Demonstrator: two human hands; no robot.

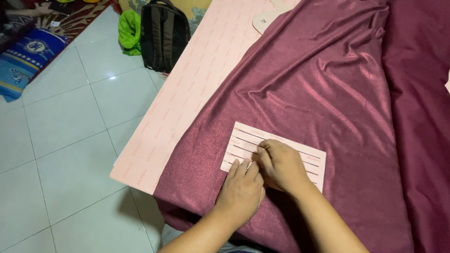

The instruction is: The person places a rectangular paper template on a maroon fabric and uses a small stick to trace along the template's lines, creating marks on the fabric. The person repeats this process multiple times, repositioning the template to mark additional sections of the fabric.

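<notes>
Fingers of both hands, left hand (241, 189) and right hand (281, 166), press flat, together, on the pink lined card (276, 150) (nothing gripped); beneath them, slippery maroon fabric (328, 84) could shift, skewing it.

The hands (262, 175) cover the template's (300, 152) near edge. The fabric (318, 84) hides most of the counter (187, 89). The backpack's (164, 35) top is cut off.

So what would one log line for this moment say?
left hand: flat on pink slotted card | right hand: pressing card | card on maroon fabric
</notes>
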